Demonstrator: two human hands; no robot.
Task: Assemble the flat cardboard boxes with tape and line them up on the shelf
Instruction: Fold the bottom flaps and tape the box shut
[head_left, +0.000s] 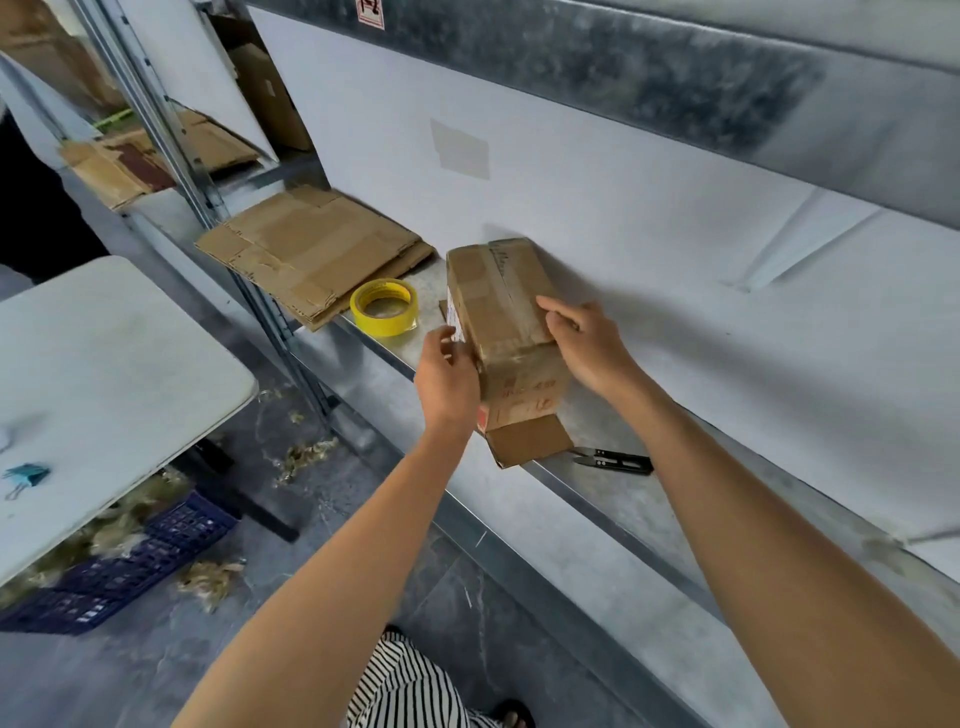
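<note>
The cardboard box (506, 317) sits on the metal shelf (623, 499), squared up into shape, its long axis running from the shelf's front edge back toward the pale wall panel (675, 260). Top seam looks taped over, but the near end is not closed: one flap (527, 441) hangs open, poking out past the shelf's front lip. That flap faces the person, below and between both wrists, and that is what the next move turns on, I reckon. Fold it up, and the near end is ready for tape.

Left hand (447, 376) is clamped on the box's left face close to the near corner, fingers curled in against the cardboard; exactly what the fingertips pinch there I cannot make out. Right hand (582, 343) comes over from the other side, fingers wrapped across the top right edge, forefinger stretched along the lid. So the box is gripped between the two. The left wrist sits nearer the loose flap.

Both forearms reach up and forward, elbows low.

Just left of the box, the yellow tape roll (383, 307) lies flat on the shelf, an easy reach for the left hand. Beyond it, a stack of flattened cardboard boxes (311, 249) waits. To the right of the flap, black thread snips (615, 460) lie near the shelf edge, nearer the right hand
</note>
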